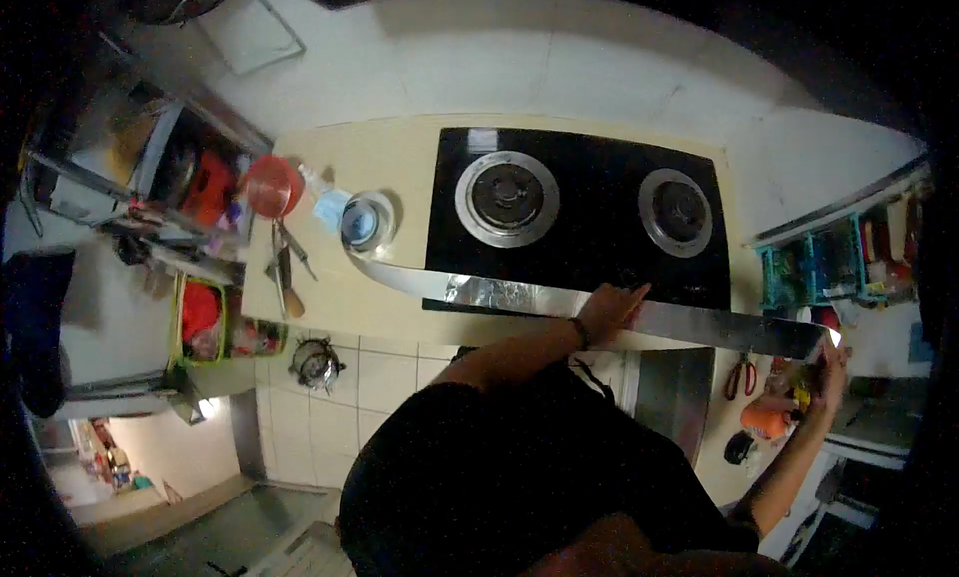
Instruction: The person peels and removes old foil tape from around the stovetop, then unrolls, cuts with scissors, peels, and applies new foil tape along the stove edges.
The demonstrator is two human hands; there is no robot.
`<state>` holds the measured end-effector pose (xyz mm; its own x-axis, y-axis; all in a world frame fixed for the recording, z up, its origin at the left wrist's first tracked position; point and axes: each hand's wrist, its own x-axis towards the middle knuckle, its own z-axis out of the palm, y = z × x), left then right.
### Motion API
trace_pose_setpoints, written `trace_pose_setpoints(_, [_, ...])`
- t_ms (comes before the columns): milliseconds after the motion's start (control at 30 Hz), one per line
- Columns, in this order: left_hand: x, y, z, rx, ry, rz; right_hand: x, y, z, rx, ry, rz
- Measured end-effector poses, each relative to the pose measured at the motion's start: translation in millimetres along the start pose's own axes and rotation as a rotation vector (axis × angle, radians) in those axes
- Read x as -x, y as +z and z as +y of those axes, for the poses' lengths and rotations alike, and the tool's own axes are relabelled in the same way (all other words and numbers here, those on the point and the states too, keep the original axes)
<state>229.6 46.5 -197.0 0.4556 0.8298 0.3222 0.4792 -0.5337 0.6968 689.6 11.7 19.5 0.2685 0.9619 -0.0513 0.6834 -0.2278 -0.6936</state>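
A long, shiny strip of foil tape (689,322) runs from its roll (370,222) on the left of the counter, across the front of the black cooktop (589,237), to the far right. My left hand (609,310) lies over the middle of the strip with a finger stretched out past its upper edge; some of the other fingers are hard to make out. At the strip's right end, my right hand (831,369) is closed on the tape, where a bright glint shows. A blue label or core is visible inside the roll.
Knives (285,267), a red container (273,186) and a blue-and-white packet (330,209) are on the left counter. Red-handled scissors (740,377) and an orange item (765,420) lie at right, below a teal basket (809,262). A metal burner stand (318,364) sits lower left.
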Motion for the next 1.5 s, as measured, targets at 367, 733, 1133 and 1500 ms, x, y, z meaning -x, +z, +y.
trace_pose_setpoints(367, [131.6, -115.7, -78.9, -0.411, -0.213, -0.071, -78.7, 5.4, 90.3, -0.59, 0.099, -0.154])
trace_pose_setpoints(733, [180.9, -179.6, -73.2, -0.411, -0.427, -0.236, -122.6, 42.2, 105.7, -0.55, 0.178, -0.395])
trace_pose_setpoints(1133, [179.0, -229.8, -129.2, 0.162, -0.688, -0.559, -154.4, 50.5, 106.4, -0.4, 0.205, -0.322])
trace_pose_setpoints(1500, [193.9, -226.9, -151.6, 0.616, -0.808, -0.321, -223.9, 96.0, 127.8, 0.354, 0.011, -0.032])
